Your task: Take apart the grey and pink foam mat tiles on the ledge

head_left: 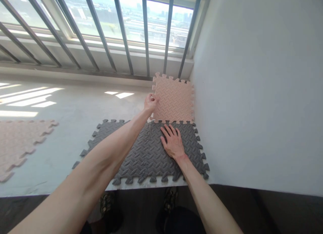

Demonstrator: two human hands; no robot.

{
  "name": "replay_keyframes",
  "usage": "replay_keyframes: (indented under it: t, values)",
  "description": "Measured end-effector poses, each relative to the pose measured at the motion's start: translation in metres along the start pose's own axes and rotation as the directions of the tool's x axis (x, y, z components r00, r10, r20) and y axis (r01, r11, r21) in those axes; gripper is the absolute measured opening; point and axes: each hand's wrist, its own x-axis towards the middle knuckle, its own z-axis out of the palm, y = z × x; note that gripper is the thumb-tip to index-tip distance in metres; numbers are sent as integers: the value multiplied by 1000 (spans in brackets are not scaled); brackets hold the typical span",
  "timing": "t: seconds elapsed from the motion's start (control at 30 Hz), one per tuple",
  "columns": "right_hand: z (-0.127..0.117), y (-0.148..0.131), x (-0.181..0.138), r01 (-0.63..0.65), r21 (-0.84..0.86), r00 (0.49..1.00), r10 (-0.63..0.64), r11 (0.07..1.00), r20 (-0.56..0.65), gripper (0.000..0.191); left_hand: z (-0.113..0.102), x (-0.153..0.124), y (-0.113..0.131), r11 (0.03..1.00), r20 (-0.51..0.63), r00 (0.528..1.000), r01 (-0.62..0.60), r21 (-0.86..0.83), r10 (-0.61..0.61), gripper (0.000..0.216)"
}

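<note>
1. Head view, nearest first: the person's feet in dark shoes (171, 197) stand on a dark floor (264, 210) just below the edge of a raised pale ledge (75, 119); the shoes are in shadow and partly hidden by the forearms, so their detail is hard to make out.
2. A grey foam mat (141, 156) with toothed edges lies flat on the ledge, its right side close against the white wall (252, 92).
3. The right hand (173, 141) lies palm down on the grey foam mat near its far edge, fingers spread and flat, gripping nothing; the pose suggests it pins the mat so the seam does not shift.
4. The pink foam tile (174, 99) sits in the corner beyond, its near teeth meeting the grey mat's far teeth. Whether every tooth is seated cannot be told.
5. The left hand (150, 102) reaches across to the pink tile's left edge, fingers curled and pinching that edge, apparently to steer it against the grey one. The fingertips are hidden behind the knuckles.
6. Further left, another pink mat (20, 143) lies on the ledge, cut off by the frame edge.
7. Farthest, window bars (146, 32) stand before a washed-out cityscape.
</note>
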Motion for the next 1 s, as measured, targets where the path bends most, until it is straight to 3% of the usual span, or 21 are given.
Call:
replay_keyframes:
  t: [0.17, 0.27, 0.33, 0.43, 0.6, 0.8, 1.0]
  values:
    - [0, 1, 1, 8, -6, 1000, -8, 1000, -4, 54, 10, 10, 26, 984, 1, 986, -166, -61, 166, 31]
    - [1, -1, -1, -1, -23, 1000, 1, 1000, -24, 57, 8, 13, 37, 982, 57, 982, -173, -72, 178, 37]
    - [1, -3, -3, -89, -60, 992, 83, 994, -100, 66, 5, 10, 39, 986, 62, 986, -153, -72, 157, 41]
    - [4, -5, -4, -295, -108, 934, 263, 949, -241, 83, 3, 2, 36, 990, 45, 991, -120, -75, 124, 42]
    - [12, -2, -1, -458, -112, 880, 433, 882, -195, 97, 5, -4, 30, 992, 27, 994, -103, -79, 105, 35]
    - [17, 3, 1, -472, -118, 873, 444, 874, -203, 99, 9, -6, 33, 984, 11, 987, -157, -85, 159, 36]
    - [19, 4, -1, -455, -92, 875, 425, 886, -231, 98, 4, 3, 57, 960, 10, 970, -240, -147, 244, 53]
